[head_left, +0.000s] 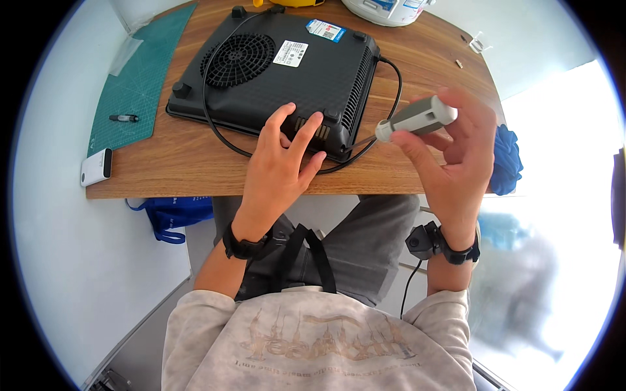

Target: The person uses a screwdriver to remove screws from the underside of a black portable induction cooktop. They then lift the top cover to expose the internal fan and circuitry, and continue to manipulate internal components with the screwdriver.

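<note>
A black induction cooker (274, 91) lies upside down on the wooden table, its round fan grille, rubber feet and side vents showing. My left hand (277, 159) has its fingers spread on the cooker's near edge, by the vent slots. My right hand (456, 143) is closed around the grey and white handle of a screwdriver (417, 119). The screwdriver's thin shaft slants down to the cooker's near right corner. Its tip looks to be at that corner, but I cannot tell whether it sits in a screw. A black power cord (399, 81) loops around this corner.
At the left a green cutting mat (138, 88) carries a black pen (124, 118), with a white box-shaped device (96, 167) near the table's edge. A blue crumpled bundle (506, 159) is at the right edge. A white tub (385, 10) stands at the back.
</note>
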A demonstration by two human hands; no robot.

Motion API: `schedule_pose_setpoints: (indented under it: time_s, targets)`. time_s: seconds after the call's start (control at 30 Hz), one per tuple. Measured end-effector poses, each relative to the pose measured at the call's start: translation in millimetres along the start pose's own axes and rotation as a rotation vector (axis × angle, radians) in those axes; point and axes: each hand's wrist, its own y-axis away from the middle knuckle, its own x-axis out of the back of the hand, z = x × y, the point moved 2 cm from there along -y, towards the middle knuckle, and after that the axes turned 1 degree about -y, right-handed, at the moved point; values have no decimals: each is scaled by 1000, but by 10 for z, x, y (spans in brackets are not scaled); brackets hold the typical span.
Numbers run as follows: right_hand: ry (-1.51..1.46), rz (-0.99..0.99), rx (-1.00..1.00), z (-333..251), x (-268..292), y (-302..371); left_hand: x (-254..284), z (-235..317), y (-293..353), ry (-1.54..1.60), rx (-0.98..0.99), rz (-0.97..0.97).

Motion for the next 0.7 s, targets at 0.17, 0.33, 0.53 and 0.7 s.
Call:
schedule_pose_setpoints:
  time_s: [0.17, 0.33, 0.53, 0.7]
  targets:
    - [-82, 185, 21, 145, 64, 48, -1, 0, -8, -13, -10, 4]
    - [-152, 288, -94, 321, 186, 48, 2, -3, -9, -17, -22, 11]
    - [-168, 292, -148, 376, 195, 79, -2, -1, -11, -7, 3, -7]
    - [-120, 280, -154, 363, 165, 87, -2, -3, -8, -3, -9, 4]
